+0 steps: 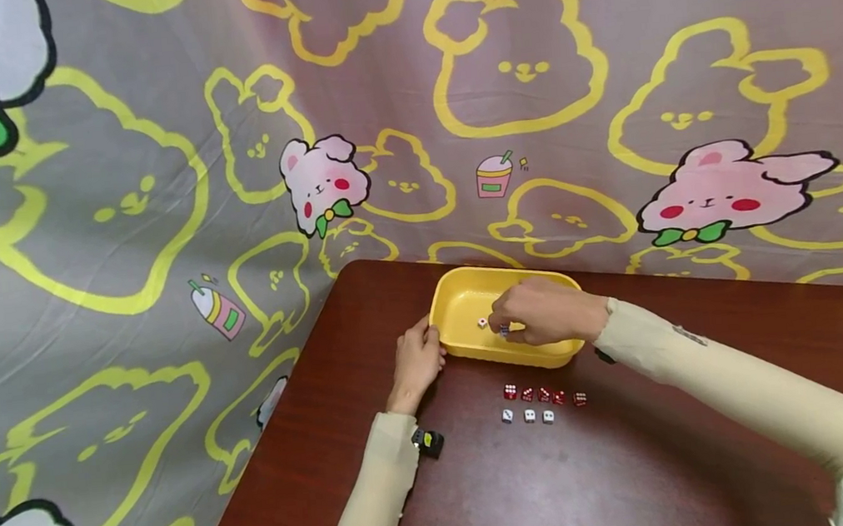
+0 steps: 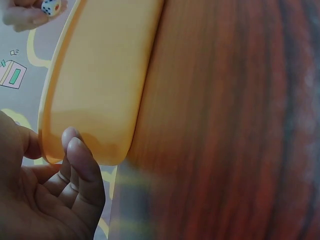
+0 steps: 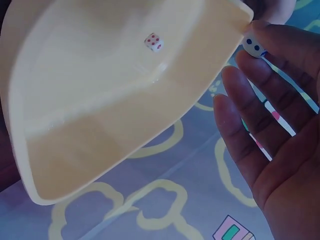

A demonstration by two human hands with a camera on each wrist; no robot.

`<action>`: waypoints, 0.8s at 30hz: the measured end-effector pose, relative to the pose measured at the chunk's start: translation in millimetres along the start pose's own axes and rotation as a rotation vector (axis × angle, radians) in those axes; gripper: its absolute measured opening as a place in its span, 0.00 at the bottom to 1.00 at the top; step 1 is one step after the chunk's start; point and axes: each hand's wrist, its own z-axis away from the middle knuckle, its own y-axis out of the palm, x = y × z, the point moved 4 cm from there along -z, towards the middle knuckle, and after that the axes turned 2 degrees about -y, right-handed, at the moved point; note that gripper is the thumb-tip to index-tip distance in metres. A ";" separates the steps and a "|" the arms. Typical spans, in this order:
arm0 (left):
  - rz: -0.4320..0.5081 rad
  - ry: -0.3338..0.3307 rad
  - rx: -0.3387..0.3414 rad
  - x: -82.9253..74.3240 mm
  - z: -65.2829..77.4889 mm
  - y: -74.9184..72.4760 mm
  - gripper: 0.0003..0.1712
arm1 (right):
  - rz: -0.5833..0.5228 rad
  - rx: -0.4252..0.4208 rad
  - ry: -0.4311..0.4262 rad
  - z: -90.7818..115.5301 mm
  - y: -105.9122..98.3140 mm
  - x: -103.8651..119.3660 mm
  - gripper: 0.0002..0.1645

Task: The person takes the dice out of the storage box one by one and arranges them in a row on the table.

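A yellow plastic tray (image 1: 467, 349) stands near the table's far edge. My left hand (image 1: 418, 359) holds its left end, with thumb and fingers at the wall; the left wrist view shows these fingers (image 2: 82, 160) close up. Over the tray, my right hand (image 1: 546, 310) pinches a white die with blue dots (image 3: 255, 46) between thumb and index finger, the other fingers spread. A second white die with red dots (image 3: 154, 42) lies on the tray floor. Below the tray on the table are a row of several red dice (image 1: 544, 394) and a row of three white dice (image 1: 529, 416).
The dark reddish-brown table (image 1: 502, 490) reaches toward me and to the right. A grey cloth (image 1: 391, 90) with yellow cartoon outlines hangs behind and to the left. Each wrist wears a dark strapped device, the left one (image 1: 430, 443) lying just above the table.
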 end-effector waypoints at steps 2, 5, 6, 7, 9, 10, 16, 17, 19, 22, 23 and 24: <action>-0.001 0.000 0.001 -0.2 0.2 0.0 0.23 | 0.017 -0.006 -0.010 2.8 -0.9 2.3 0.05; -0.002 0.003 0.002 -0.3 0.5 0.0 0.23 | 0.019 -0.012 -0.014 7.4 -2.3 5.3 0.06; -0.001 0.004 0.002 -0.4 0.5 0.1 0.23 | 0.019 -0.014 -0.010 9.1 -2.9 6.2 0.05; -0.002 0.006 0.002 -0.5 0.5 0.2 0.23 | 0.021 -0.013 -0.004 11.0 -3.4 6.9 0.05; -0.001 0.009 0.002 -0.7 0.4 0.3 0.23 | 0.018 -0.011 0.009 15.1 -4.0 8.5 0.05; 0.001 0.010 0.002 -0.9 0.3 0.3 0.23 | 0.018 -0.012 0.014 17.3 -4.3 9.5 0.05; -0.004 0.008 -0.002 -0.9 -0.9 -0.2 0.22 | 0.012 -0.024 0.014 31.7 -4.1 17.2 0.05; -0.010 0.006 -0.005 -0.8 -1.0 -0.4 0.22 | 0.009 -0.023 0.012 33.9 -3.4 18.3 0.05; -0.023 0.004 -0.011 0.0 -1.4 -0.7 0.21 | 0.007 -0.022 0.008 38.4 -1.5 19.7 0.05; -0.042 0.001 -0.017 0.8 -1.6 -1.1 0.21 | 0.003 -0.031 0.019 45.3 -0.1 21.2 0.06; -0.055 0.002 -0.023 1.0 -1.7 -1.5 0.20 | 0.004 -0.035 0.022 47.6 0.1 21.9 0.06; -0.070 0.007 -0.032 1.0 -1.8 -2.2 0.20 | 0.003 -0.040 0.025 50.0 0.3 22.4 0.06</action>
